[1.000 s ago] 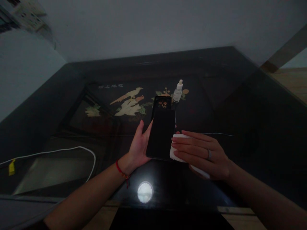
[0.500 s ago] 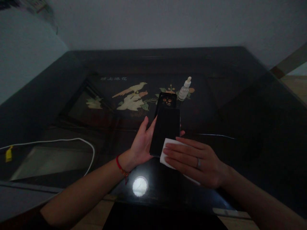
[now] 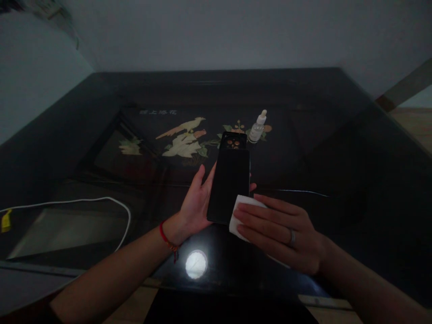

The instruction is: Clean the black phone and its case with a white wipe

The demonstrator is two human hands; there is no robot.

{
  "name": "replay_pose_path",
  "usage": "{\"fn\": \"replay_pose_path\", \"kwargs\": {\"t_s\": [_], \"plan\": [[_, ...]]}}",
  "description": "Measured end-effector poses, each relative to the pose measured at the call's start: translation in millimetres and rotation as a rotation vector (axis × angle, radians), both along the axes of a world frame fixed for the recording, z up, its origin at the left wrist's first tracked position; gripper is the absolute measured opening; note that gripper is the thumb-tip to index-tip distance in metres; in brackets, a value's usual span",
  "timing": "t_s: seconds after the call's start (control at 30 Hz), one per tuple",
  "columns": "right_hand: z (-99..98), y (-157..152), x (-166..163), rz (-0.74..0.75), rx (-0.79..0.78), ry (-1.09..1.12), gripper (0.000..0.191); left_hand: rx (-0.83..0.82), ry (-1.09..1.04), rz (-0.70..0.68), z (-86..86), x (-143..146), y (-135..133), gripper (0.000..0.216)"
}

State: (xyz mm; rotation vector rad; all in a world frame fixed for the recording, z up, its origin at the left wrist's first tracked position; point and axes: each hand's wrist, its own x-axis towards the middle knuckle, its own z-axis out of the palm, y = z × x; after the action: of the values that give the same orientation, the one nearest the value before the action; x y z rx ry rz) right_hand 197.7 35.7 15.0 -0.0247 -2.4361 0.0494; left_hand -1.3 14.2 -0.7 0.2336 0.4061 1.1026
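My left hand (image 3: 197, 201) supports a black phone (image 3: 228, 186) from beneath, its thumb out at the left and fingertips showing past the right edge. Beyond the phone's top edge shows a black piece with copper-coloured camera rings (image 3: 233, 142); whether it is a second phone or a case, I cannot tell. My right hand (image 3: 286, 231), with a ring on it, presses its fingers on a folded white wipe (image 3: 245, 202). That wipe overlaps the phone's lower right corner; contact is unclear. A clear dropper bottle (image 3: 257, 129) with a white top stands just past the phone.
The dark glossy table (image 3: 303, 157) carries a bird-and-flower picture (image 3: 184, 144). A white cable (image 3: 81, 200) with a yellow tag (image 3: 6, 221) curves across the left side. Near the front edge lies a bright round reflection (image 3: 196, 264). A wall (image 3: 216, 36) stands behind.
My right hand has slid a little to the right with the wipe, uncovering more of the phone's lower edge. The phone has shifted slightly left and lines up more with the camera piece.
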Motion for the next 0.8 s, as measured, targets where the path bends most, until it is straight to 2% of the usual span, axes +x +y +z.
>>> {"fn": "replay_pose_path", "kwargs": {"t_s": [0.07,0.13,0.2,0.3,0.37,0.47,0.53,0.6,0.67,0.7,0.77,0.8], "plan": [[1.5,-1.2,-2.0,0.057,0.004,-0.044,0.024,0.002,0.032,0.001,1.1,1.1,-1.2,0.061],[1.0,3.8,-0.9,0.042,0.011,-0.045,0.025,-0.023,0.072,0.029,2.3,1.3,-3.1,0.059],[-1.1,12.8,2.6,-0.091,0.008,0.002,0.026,-0.057,0.085,0.013,3.2,0.7,-5.1,0.057],[-3.5,18.7,5.0,-0.274,-0.01,0.089,0.026,-0.061,0.064,-0.082,3.9,0.0,-7.3,0.057],[-3.2,10.9,1.2,-0.205,-0.012,0.08,0.026,-0.05,0.071,-0.07,4.4,0.5,-7.7,0.059],[-1.3,-6.9,-6.8,0.072,0.039,0.0,0.024,-0.063,0.119,-0.007,5.6,1.4,-7.0,0.062],[-1.1,-8.6,-6.9,0.123,0.071,-0.027,0.024,-0.059,0.14,0.002,5.7,0.6,-6.4,0.064],[-2.6,2.6,-1.1,-0.039,0.05,0.002,0.025,-0.017,0.133,-0.034,4.6,-1.4,-6.6,0.065],[-5.1,19.9,7.2,-0.3,0.011,0.085,0.029,0.038,0.111,-0.11,2.8,-3.4,-7.6,0.067],[-6.2,27.1,10.6,-0.381,-0.008,0.133,0.031,0.058,0.102,-0.148,1.9,-3.9,-8.4,0.068],[-7.2,33.2,13.4,-0.461,-0.035,0.179,0.033,0.078,0.093,-0.199,0.9,-3.5,-9.9,0.069],[-7.0,31.3,12.3,-0.433,-0.03,0.172,0.032,0.078,0.095,-0.201,0.9,-2.7,-10.5,0.068]]}}
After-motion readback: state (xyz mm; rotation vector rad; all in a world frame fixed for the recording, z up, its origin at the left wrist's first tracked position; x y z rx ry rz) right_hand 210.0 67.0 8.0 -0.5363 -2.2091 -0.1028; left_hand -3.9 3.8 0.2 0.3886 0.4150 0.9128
